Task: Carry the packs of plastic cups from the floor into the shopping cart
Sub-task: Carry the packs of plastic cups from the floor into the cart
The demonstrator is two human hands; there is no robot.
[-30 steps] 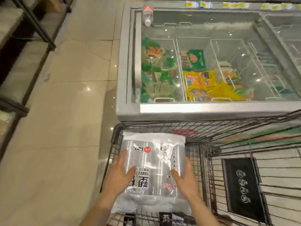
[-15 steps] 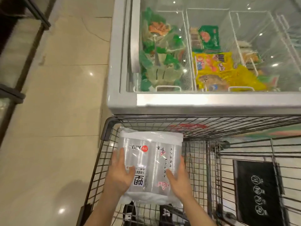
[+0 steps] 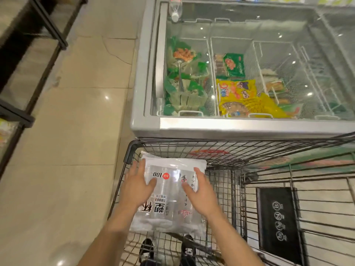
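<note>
Both hands lie flat against one pack, the left hand [image 3: 137, 186] along its left side and the right hand [image 3: 201, 194] on its right, fingers straight and spread rather than curled round it.

Beige tiled floor [image 3: 67, 131] fills the left of the view. Ahead stands a grey chest freezer with a glass lid [image 3: 146, 93], bags of frozen food showing through it. Pushed up against its front is the black wire shopping cart [image 3: 132, 148]. The clear plastic pack of stacked cups with black and red print [image 3: 170, 186] is inside the basket, in its front left corner and below the rim. A black placard with white symbols [image 3: 278, 221] hangs on the cart's rear flap to the right.

As I judge it, this pack is nearly delivered: it is within the wire walls, but whether it already rests on the bottom grid I cannot tell. No other pack shows, in the cart or on the floor, so how many are left is unknown.

Both forearms reach forward and down over the cart's near edge, roughly parallel. The palms face each other across the pack and the thumbs lie over its top face, so it is pressed between open hands, not pinched.
</note>
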